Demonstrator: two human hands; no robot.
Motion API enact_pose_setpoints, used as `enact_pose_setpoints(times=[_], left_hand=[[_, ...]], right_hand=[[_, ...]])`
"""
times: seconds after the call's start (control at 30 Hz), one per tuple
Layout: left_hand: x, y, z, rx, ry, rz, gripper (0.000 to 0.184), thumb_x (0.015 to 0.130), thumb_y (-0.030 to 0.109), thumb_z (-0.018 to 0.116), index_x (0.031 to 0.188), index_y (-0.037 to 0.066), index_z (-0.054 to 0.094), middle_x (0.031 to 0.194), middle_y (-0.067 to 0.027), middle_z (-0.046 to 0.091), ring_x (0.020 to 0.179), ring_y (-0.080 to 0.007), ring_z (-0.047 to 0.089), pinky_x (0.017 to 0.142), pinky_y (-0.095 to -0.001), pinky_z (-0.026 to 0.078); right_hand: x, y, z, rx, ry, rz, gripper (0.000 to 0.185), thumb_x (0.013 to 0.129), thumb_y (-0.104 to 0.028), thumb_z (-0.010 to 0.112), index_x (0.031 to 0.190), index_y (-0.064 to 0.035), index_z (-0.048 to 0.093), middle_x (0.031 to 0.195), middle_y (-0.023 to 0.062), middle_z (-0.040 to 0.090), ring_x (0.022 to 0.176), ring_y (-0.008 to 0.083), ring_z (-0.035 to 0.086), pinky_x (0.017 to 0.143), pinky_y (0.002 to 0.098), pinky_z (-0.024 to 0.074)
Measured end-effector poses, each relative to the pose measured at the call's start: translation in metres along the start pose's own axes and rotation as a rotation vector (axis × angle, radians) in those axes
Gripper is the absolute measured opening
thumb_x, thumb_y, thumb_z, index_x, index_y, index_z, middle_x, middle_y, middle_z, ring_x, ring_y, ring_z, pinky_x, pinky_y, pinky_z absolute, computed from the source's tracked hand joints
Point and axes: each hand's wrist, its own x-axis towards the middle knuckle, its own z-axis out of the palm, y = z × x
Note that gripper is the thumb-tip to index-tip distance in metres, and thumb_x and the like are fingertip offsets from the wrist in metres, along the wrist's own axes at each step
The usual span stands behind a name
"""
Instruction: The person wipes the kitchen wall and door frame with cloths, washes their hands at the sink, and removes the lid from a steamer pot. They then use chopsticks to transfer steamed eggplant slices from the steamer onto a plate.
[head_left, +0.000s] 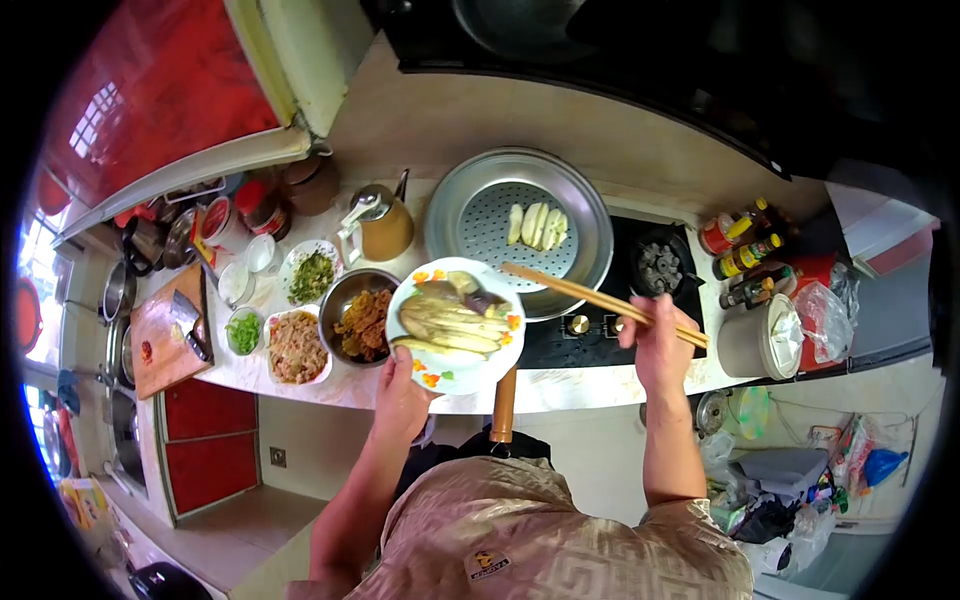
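Note:
My left hand [402, 392] grips the lower left rim of a white plate [440, 378] with orange flower prints, held over the counter edge. Soft eggplant strips [452, 322] lie on it. My right hand [660, 342] is closed around wooden chopsticks [590, 295], whose tips point left, near the plate's upper right edge. Beyond the plate, a perforated metal steamer [487, 225] holds several pale eggplant pieces [538, 227]. The chopsticks pass over the steamer's lower right rim, with nothing visible between their tips.
Left of the plate are a metal bowl of reddish food [364, 325], a dish of minced food [298, 347], chopped greens [243, 331] and a cutting board [170, 335] with a cleaver [190, 322]. Bottles [748, 257] and a bin [755, 340] stand right of the black stove [560, 348].

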Motion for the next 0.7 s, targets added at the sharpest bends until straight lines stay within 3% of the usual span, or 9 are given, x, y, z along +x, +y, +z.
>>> enact_pose_setpoints(times=[0.13,0.23,0.3,0.5,0.63,0.7], left_hand=[[-0.006,-0.004,-0.016,0.011,0.015,0.003,0.047,0.105,0.039,0.041,0.141,0.009,0.040,0.141,-0.0102,0.051,0.129,-0.0289,0.051,0.104,-0.0533,0.044],[-0.011,-0.004,-0.021,0.033,0.020,0.012,0.049,0.104,0.042,0.040,0.141,0.009,0.040,0.139,-0.0111,0.053,0.126,-0.0290,0.055,0.101,-0.0509,0.047],[-0.013,-0.005,-0.021,-0.023,0.042,0.013,0.046,0.103,0.038,0.047,0.137,0.008,0.044,0.136,-0.0102,0.054,0.122,-0.0277,0.056,0.096,-0.0506,0.051],[-0.015,-0.007,-0.027,-0.025,0.092,0.012,0.044,0.101,0.038,0.051,0.132,0.007,0.047,0.129,-0.0104,0.059,0.113,-0.0261,0.063,0.088,-0.0461,0.056],[-0.017,-0.007,-0.022,-0.033,0.109,0.024,0.044,0.101,0.037,0.051,0.132,0.006,0.048,0.129,-0.0108,0.060,0.113,-0.0262,0.063,0.087,-0.0457,0.057],[-0.018,-0.006,-0.020,-0.038,0.101,0.028,0.043,0.101,0.037,0.051,0.131,0.006,0.048,0.129,-0.0109,0.060,0.113,-0.0261,0.063,0.087,-0.0458,0.057]], right_hand=[[0.041,0.036,-0.022,-0.152,0.227,0.129,0.045,0.100,-0.036,0.057,0.108,0.0080,0.065,0.080,0.0122,0.069,0.065,0.0149,0.067,0.055,0.0238,0.0525],[0.067,0.063,-0.044,-0.015,0.357,0.242,0.045,0.099,-0.040,0.056,0.107,0.0031,0.062,0.082,0.0109,0.068,0.064,0.0141,0.066,0.055,0.0240,0.0525],[0.080,0.076,-0.050,-0.002,0.375,0.249,0.043,0.099,-0.041,0.056,0.104,0.0017,0.062,0.080,0.0099,0.068,0.063,0.0137,0.065,0.054,0.0242,0.0525],[0.094,0.096,-0.027,0.039,0.282,0.186,0.040,0.100,-0.036,0.055,0.102,0.0036,0.063,0.079,0.0106,0.068,0.061,0.0132,0.065,0.055,0.0247,0.0548],[0.079,0.094,-0.003,-0.156,0.176,0.051,0.037,0.098,-0.032,0.061,0.089,0.0037,0.070,0.076,0.0069,0.067,0.062,0.0123,0.063,0.058,0.0246,0.0534],[0.074,0.098,0.005,-0.326,0.127,-0.054,0.037,0.097,-0.030,0.062,0.085,0.0037,0.071,0.067,0.0058,0.063,0.060,0.0115,0.061,0.055,0.0250,0.0488]])
